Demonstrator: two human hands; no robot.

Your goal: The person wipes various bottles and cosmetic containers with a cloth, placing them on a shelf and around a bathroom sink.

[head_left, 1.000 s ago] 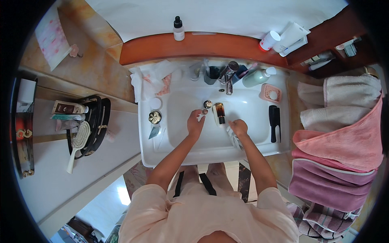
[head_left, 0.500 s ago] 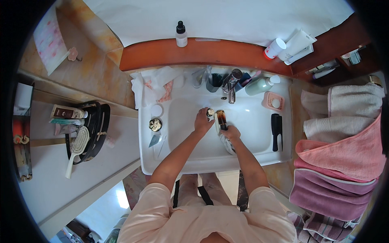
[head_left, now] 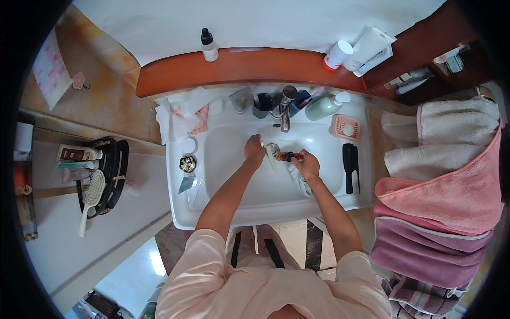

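Over the sink basin, my left hand is closed, its fingertips pinching a narrow pale strip whose exact kind I cannot make out. My right hand grips a small dark amber bottle, which lies nearly level with one end toward the strip. Just behind the strip is the round metal drain. A crumpled whitish cloth rests in the basin below my right hand.
Behind the basin stand a faucet, cups and a pale green pump bottle. A pink soap dish and black combs lie right. On the left are crumpled tissues and a gold-black round lid.
The amber bottle has turned from upright in the picture to nearly sideways. My left hand has drawn back left with the pale strip, away from the bottle. The whole view has shifted slightly.
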